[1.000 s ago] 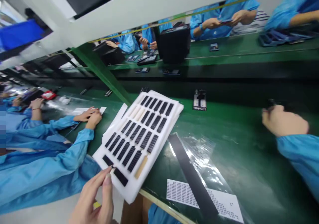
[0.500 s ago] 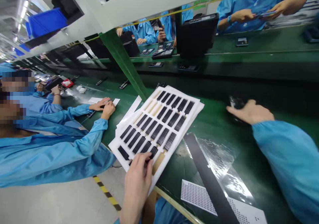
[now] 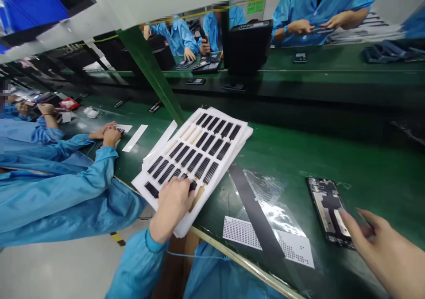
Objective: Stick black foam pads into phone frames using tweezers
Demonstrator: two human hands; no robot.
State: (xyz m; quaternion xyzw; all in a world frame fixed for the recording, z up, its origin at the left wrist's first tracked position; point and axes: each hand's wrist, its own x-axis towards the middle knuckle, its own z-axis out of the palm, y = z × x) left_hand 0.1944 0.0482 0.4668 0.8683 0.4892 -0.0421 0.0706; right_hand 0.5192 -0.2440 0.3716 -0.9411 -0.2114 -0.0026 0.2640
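Head view: your left hand rests on the near end of a white foam tray, the top one of a stack on the green bench. The tray holds black strips in three rows. The far row has five, beside about three bare tan slots; your hand partly hides the nearer rows. Your curled fingers press one strip, but a pinch cannot be confirmed. Your right hand, fingers spread, touches the near end of one phone frame, which lies flat, well right of the tray. Between tray and frame lie one long black band and one dotted white sheet.
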